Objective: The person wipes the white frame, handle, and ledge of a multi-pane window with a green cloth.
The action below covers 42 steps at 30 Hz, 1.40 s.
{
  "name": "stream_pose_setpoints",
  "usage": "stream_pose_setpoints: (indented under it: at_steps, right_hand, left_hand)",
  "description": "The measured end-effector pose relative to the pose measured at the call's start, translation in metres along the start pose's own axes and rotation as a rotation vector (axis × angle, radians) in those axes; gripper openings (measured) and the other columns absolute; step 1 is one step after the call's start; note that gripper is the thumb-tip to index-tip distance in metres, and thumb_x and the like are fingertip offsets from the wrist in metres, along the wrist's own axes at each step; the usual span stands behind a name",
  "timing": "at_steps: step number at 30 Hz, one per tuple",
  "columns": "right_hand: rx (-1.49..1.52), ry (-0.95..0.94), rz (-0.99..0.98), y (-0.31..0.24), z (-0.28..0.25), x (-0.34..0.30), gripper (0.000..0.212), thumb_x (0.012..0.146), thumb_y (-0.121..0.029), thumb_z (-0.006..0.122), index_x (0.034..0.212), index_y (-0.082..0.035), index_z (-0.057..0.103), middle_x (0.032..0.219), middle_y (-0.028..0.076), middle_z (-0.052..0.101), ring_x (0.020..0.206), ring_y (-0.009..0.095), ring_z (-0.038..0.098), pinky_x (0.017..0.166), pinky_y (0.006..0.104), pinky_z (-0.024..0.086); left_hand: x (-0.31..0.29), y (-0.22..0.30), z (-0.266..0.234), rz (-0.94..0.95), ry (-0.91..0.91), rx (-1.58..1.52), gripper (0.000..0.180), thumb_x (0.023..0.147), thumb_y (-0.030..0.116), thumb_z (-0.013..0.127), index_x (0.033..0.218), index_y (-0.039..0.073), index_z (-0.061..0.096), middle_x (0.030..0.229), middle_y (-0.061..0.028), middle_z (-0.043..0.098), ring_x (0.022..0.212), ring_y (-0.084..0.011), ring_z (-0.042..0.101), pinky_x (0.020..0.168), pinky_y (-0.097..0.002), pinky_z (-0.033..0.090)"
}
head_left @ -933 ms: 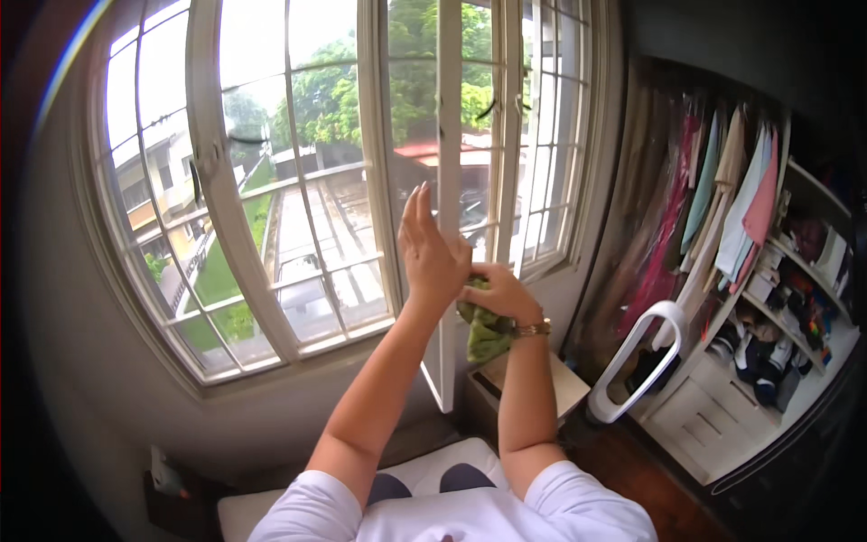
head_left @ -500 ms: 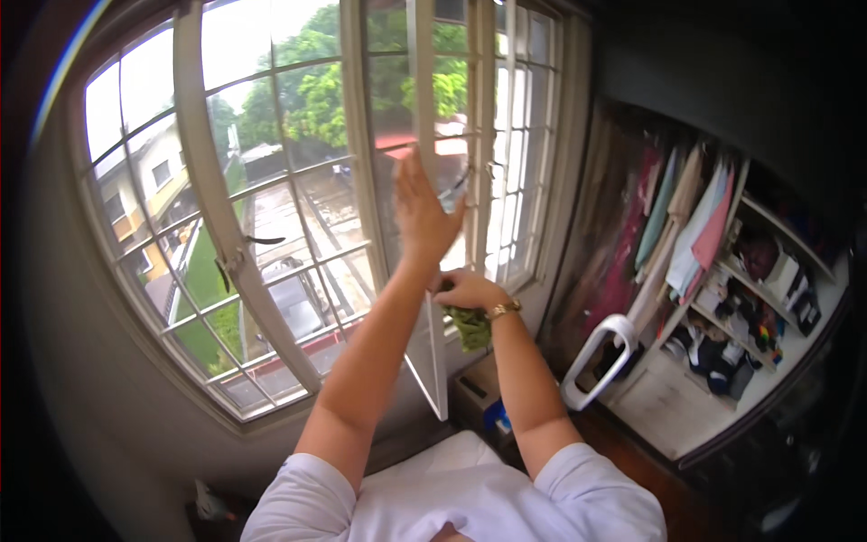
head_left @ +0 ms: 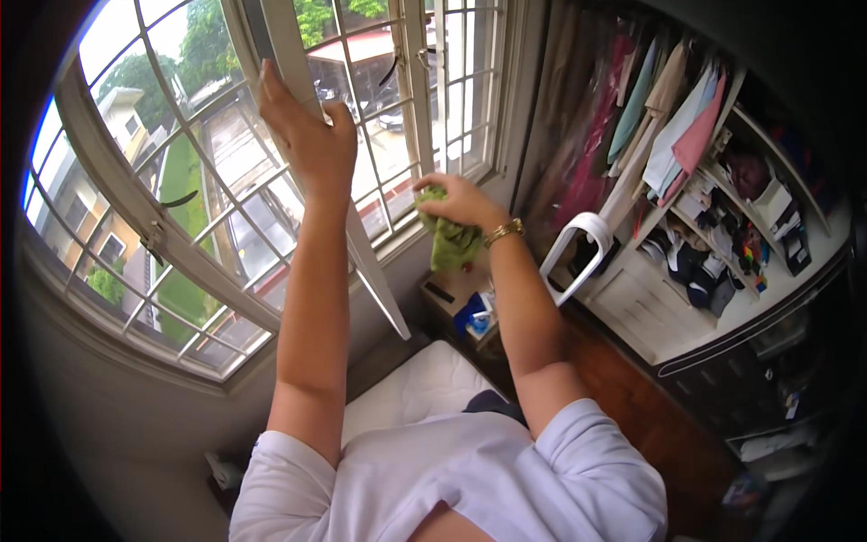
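An open white-framed window sash (head_left: 375,280) slants inward, seen nearly edge-on. My left hand (head_left: 312,149) is raised to it, fingers along one side and thumb on the other, with the frame between them. Just right of the sash, my right hand (head_left: 461,200) is closed on a crumpled green cloth (head_left: 452,246), which hangs below the fingers. A gold-coloured watch or bracelet (head_left: 504,232) circles the right wrist. The cloth appears apart from the sash.
Gridded window panes (head_left: 217,217) with dark handles (head_left: 181,200) span the left. Below are a white mattress (head_left: 406,384) and a small table (head_left: 433,278) with a blue item. A white looped fan (head_left: 578,257) stands before shelves and hanging clothes (head_left: 668,117).
The view has swung right and down. My right hand has come away from the sash with the green cloth. My left hand has gone from flat against the sash to around its frame.
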State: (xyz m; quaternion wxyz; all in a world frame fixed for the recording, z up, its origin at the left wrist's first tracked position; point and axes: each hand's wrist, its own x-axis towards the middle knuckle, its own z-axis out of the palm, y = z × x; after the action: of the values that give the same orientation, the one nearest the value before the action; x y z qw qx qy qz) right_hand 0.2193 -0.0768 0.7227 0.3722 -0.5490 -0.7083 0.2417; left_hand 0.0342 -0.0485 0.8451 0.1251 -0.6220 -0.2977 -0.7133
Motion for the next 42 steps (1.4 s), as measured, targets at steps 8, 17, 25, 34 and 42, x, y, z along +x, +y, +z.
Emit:
stream_pose_setpoints:
  at_steps: [8, 17, 25, 34, 42]
  right_hand:
    - [0.091, -0.018, -0.009, 0.017, -0.055, 0.015, 0.065, 0.063, -0.039, 0.078, 0.111, -0.004, 0.052, 0.097, 0.014, 0.062, 0.091, 0.023, 0.06, 0.08, 0.0321, 0.047]
    - [0.422, 0.018, -0.137, 0.041, 0.002, 0.074, 0.044, 0.073, -0.03, 0.073, 0.101, -0.002, 0.052, 0.082, 0.009, 0.062, 0.077, 0.015, 0.058, 0.069, 0.0287, 0.048]
    - [0.646, -0.015, -0.287, 0.018, 0.064, 0.113, 0.026, 0.08, -0.013, 0.064, 0.105, -0.009, 0.055, 0.089, 0.008, 0.062, 0.085, 0.016, 0.059, 0.076, 0.0286, 0.047]
    - [0.817, 0.148, -0.408, -0.039, 0.056, 0.163, 0.027, 0.078, -0.005, 0.065, 0.103, -0.003, 0.053, 0.09, 0.006, 0.059, 0.084, 0.013, 0.057, 0.075, 0.0266, 0.047]
    - [0.994, 0.316, -0.507, -0.097, 0.072, 0.15, 0.028, 0.082, -0.011, 0.066, 0.104, -0.004, 0.05, 0.091, 0.002, 0.056, 0.08, 0.009, 0.054, 0.069, 0.0217, 0.047]
  left_hand:
    - [-0.001, -0.001, 0.009, 0.035, 0.091, 0.228, 0.075, 0.067, -0.002, 0.044, 0.139, 0.003, 0.023, 0.134, -0.0231, 0.037, 0.119, -0.0385, 0.043, 0.093, -0.0437, 0.041]
    - [-0.006, -0.008, 0.008, 0.052, 0.162, 0.39, 0.074, 0.07, 0.005, 0.046, 0.141, 0.005, 0.024, 0.131, -0.0228, 0.044, 0.101, -0.0356, 0.059, 0.079, -0.0369, 0.049]
    - [-0.006, -0.009, -0.007, -0.13, 0.115, 0.17, 0.077, 0.069, -0.001, 0.044, 0.142, 0.007, 0.023, 0.134, -0.0151, 0.045, 0.078, -0.0102, 0.057, 0.051, -0.0184, 0.039]
    - [-0.006, -0.006, -0.01, -0.209, 0.1, 0.074, 0.08, 0.068, -0.006, 0.04, 0.144, 0.005, 0.017, 0.142, -0.0183, 0.031, 0.113, -0.0166, 0.049, 0.073, -0.0144, 0.041]
    - [-0.041, -0.004, 0.007, 0.244, -0.109, 0.643, 0.064, 0.081, 0.017, 0.056, 0.139, 0.006, 0.03, 0.146, -0.0237, 0.014, 0.135, -0.0446, 0.005, 0.104, -0.0582, -0.001]
